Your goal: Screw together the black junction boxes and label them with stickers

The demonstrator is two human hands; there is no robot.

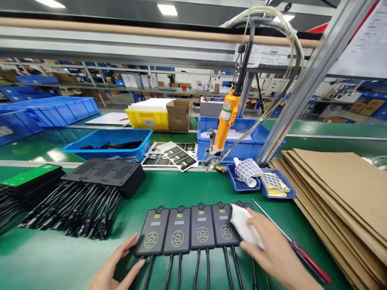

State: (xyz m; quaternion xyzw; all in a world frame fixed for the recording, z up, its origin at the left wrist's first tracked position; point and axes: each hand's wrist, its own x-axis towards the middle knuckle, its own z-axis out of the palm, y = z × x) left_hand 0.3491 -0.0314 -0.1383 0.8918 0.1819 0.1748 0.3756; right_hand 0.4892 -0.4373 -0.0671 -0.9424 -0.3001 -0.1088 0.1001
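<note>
- Nearest the camera, the left hand (116,268) lies loosely open on the smooth green table (187,189), thumb and fingers spread, fingertips touching the near left corner of the leftmost controller.
- Five flat black controllers (178,231) lie side by side in a row, edges touching; each is a matte rounded rectangle with a small hanging loop at the far end, a round green-ringed button pad and a black cable running toward the near edge.
- On the right, the right hand (269,249) holds a crumpled white cloth (243,225), fingers partly curled over it, pressing it on the rightmost controller, which it mostly hides.
- Just right of that hand a thin metal screwdriver (298,249) with a glossy red handle lies diagonally on the table.
- Far right, flat brown cardboard sheets (341,193) are fanned in a stack, dull and fibrous.
- To the left, more black units with vented tops (105,171) are piled, their cables bunched in a loose sheaf.
- Farther off, small blue plastic trays (263,183) hold curled label sheets, and an orange electric screwdriver (226,121) hangs above the table.
</note>
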